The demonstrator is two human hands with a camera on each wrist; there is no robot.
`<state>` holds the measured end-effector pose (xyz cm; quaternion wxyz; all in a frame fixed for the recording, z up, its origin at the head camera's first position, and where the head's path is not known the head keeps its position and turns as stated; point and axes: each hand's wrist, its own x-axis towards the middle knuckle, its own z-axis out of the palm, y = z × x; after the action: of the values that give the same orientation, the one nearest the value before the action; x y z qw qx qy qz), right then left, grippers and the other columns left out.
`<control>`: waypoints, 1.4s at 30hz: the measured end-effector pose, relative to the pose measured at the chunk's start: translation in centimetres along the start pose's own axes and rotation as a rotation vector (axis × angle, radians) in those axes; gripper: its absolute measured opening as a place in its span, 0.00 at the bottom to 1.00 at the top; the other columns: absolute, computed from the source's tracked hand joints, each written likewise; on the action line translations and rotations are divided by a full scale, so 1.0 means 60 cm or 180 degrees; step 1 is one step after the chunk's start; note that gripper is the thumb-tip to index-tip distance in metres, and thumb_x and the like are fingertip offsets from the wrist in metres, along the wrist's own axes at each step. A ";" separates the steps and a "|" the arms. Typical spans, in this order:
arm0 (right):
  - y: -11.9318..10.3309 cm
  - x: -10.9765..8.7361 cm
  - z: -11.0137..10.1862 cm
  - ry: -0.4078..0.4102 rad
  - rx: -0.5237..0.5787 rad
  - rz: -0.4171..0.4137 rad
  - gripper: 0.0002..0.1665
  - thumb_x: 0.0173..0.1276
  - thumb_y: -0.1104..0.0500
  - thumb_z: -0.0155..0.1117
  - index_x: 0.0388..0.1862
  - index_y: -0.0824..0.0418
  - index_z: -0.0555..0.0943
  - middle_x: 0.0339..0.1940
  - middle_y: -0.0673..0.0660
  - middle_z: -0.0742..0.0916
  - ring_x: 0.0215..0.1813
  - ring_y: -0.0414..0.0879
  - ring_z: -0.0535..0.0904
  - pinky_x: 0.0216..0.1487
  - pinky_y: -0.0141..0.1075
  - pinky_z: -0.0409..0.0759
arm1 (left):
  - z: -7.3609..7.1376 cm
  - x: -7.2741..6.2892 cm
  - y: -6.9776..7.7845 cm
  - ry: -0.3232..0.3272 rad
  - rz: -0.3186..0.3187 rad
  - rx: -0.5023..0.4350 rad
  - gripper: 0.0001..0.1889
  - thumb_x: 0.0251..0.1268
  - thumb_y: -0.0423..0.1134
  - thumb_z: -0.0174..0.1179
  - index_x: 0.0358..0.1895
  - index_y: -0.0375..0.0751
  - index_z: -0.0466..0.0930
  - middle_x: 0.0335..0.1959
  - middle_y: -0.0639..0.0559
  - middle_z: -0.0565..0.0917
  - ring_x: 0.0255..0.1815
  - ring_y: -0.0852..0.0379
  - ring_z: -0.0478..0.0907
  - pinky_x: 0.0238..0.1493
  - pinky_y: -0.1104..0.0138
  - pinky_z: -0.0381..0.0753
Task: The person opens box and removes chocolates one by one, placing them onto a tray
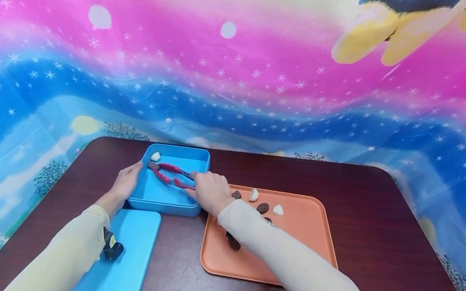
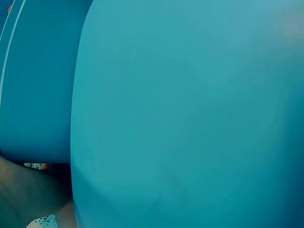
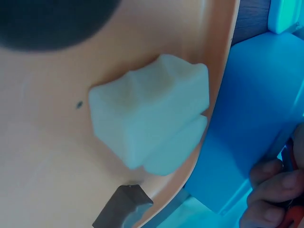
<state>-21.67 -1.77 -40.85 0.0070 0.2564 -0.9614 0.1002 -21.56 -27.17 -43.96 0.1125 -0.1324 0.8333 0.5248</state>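
Note:
My right hand grips a pair of red and black tongs over the blue box. Between the tong tips, near the box's left wall, is a small brown chocolate-like piece. A white piece lies just beyond it in the back left corner. In the right wrist view, curled fingers show around the tongs. My left hand rests against the outside of the box's left wall, with part of its fingers hidden. In the left wrist view the box wall fills the left side.
A blue lid lies in front of the box, under my left forearm. To the right, an orange tray bears several brown and white pieces, among them a ridged brown one and a white one. My right forearm crosses the tray.

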 end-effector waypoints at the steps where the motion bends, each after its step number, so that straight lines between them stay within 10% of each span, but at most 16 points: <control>1: 0.000 0.000 0.000 0.0010 0.0004 -0.0002 0.29 0.70 0.37 0.65 0.64 0.49 0.82 0.21 0.51 0.85 0.19 0.40 0.76 0.14 0.28 0.70 | 0.000 0.000 -0.001 -0.0003 0.0003 -0.0006 0.35 0.83 0.59 0.23 0.83 0.42 0.36 0.85 0.41 0.41 0.85 0.37 0.37 0.83 0.40 0.43; 25: 0.006 -0.027 -0.008 -0.0044 0.0558 0.0226 0.32 0.69 0.38 0.66 0.67 0.50 0.80 0.35 0.52 0.89 0.25 0.40 0.77 0.19 0.29 0.74 | 0.005 -0.006 -0.011 -0.0056 -0.0087 0.0011 0.37 0.82 0.62 0.22 0.83 0.44 0.34 0.85 0.39 0.40 0.85 0.33 0.37 0.81 0.37 0.43; 42: 0.034 -0.071 -0.031 0.0153 0.0984 0.0270 0.33 0.71 0.38 0.64 0.71 0.47 0.76 0.09 0.48 0.72 0.11 0.42 0.66 0.12 0.30 0.59 | -0.001 -0.007 -0.005 -0.0060 -0.0005 0.0063 0.37 0.82 0.62 0.21 0.83 0.44 0.34 0.85 0.38 0.39 0.84 0.33 0.36 0.81 0.35 0.43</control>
<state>-19.08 2.42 -39.72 -0.0137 0.2111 -0.9440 0.2532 -21.05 -27.31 -44.02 0.1221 -0.1270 0.8373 0.5176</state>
